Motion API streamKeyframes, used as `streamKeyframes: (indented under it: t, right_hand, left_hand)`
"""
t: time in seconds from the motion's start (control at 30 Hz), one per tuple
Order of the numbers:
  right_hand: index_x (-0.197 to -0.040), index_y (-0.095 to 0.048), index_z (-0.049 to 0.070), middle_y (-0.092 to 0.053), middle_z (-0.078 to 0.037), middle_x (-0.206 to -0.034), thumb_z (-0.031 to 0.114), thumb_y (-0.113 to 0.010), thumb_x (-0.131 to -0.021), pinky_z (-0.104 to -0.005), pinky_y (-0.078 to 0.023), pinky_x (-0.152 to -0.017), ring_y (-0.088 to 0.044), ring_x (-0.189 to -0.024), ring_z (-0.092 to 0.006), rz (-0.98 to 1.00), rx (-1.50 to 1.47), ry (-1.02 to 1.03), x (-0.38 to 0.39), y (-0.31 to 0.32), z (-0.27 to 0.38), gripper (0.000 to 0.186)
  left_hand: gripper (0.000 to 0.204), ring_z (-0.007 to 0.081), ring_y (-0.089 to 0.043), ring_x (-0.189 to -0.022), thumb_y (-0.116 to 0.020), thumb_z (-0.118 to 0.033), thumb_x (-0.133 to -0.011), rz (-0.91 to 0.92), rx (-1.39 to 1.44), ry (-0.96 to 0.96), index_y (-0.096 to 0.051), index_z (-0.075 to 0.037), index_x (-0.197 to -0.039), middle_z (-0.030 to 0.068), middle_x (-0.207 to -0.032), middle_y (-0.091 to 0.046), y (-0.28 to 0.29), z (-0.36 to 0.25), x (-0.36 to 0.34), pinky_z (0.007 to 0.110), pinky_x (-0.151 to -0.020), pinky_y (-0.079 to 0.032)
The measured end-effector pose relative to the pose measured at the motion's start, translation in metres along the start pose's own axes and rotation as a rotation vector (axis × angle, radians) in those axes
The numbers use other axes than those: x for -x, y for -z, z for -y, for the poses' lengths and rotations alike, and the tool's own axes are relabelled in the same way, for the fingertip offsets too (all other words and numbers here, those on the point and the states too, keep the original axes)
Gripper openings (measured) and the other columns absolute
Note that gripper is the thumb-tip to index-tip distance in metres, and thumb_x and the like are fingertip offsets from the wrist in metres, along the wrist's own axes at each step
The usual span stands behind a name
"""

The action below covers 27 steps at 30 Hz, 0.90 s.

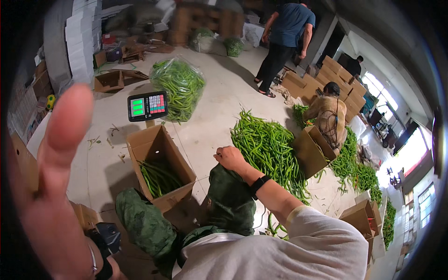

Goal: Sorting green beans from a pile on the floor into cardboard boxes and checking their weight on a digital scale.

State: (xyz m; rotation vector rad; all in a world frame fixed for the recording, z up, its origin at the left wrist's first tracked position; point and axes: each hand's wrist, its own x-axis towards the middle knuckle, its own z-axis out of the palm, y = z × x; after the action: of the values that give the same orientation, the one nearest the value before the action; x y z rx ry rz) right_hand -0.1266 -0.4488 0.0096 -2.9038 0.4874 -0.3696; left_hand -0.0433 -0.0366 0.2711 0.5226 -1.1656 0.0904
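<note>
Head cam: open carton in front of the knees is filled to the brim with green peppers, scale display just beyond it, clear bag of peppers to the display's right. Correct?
Not the fill level: in the head view, the green peppers lie low in the open carton, well below its rim. The scale display and clear bag are as you say.

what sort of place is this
Probably a produce packing room: a heap of green chili peppers on the floor, a digital scale display beside an open cardboard box, and stacked cartons further back.
</note>
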Motion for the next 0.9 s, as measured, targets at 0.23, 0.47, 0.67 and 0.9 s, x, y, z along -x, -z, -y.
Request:
streamKeyframes:
  t: [0.23,0.47,0.67,0.9]
  right_hand:
    - [-0.082,-0.067,0.007,-0.065,-0.016,-0.076,0.032,-0.058,-0.082,-0.0442,-0.05,-0.068,-0.062,-0.074,-0.0352,0.027,0.011,-0.016,-0.003,-0.002,-0.001,0.026]
    - [-0.082,-0.066,0.007,-0.065,-0.016,-0.076,0.033,-0.058,-0.082,-0.0441,-0.05,-0.068,-0.062,-0.074,-0.0354,0.033,0.01,-0.002,0.0,-0.001,-0.002,0.027]
    - [-0.086,-0.061,0.006,-0.064,-0.02,-0.081,0.035,-0.05,-0.086,-0.0485,-0.048,-0.07,-0.061,-0.077,-0.0388,0.089,0.013,-0.001,-0.005,0.006,0.003,0.03]
    - [-0.081,-0.064,0.006,-0.064,-0.018,-0.078,0.035,-0.056,-0.084,-0.0451,-0.049,-0.066,-0.061,-0.075,-0.0364,0.009,0.005,0.015,-0.002,0.004,-0.001,0.03]
  left_hand:
    - [0.079,0.0386,-0.037,-0.129,-0.055,-0.044,-0.084,-0.005,-0.14,-0.077,-0.025,0.004,-0.139,0.0304,-0.135,-0.039,-0.001,-0.004,-0.004,0.046,-0.107,-0.026]
    - [0.079,0.0388,-0.036,-0.129,-0.055,-0.045,-0.084,-0.04,-0.315,-0.183,-0.026,0.004,-0.139,0.0303,-0.136,-0.038,0.006,-0.014,-0.002,0.046,-0.108,-0.026]
    - [0.079,0.0391,-0.035,-0.13,-0.055,-0.046,-0.084,-0.044,-0.412,-0.286,-0.026,0.004,-0.139,0.0302,-0.136,-0.038,0.007,-0.008,-0.01,0.046,-0.108,-0.025]
    - [0.079,0.0393,-0.034,-0.13,-0.055,-0.046,-0.084,-0.042,-0.545,-0.449,-0.027,0.003,-0.139,0.0301,-0.136,-0.038,0.008,0.003,-0.029,0.047,-0.108,-0.025]
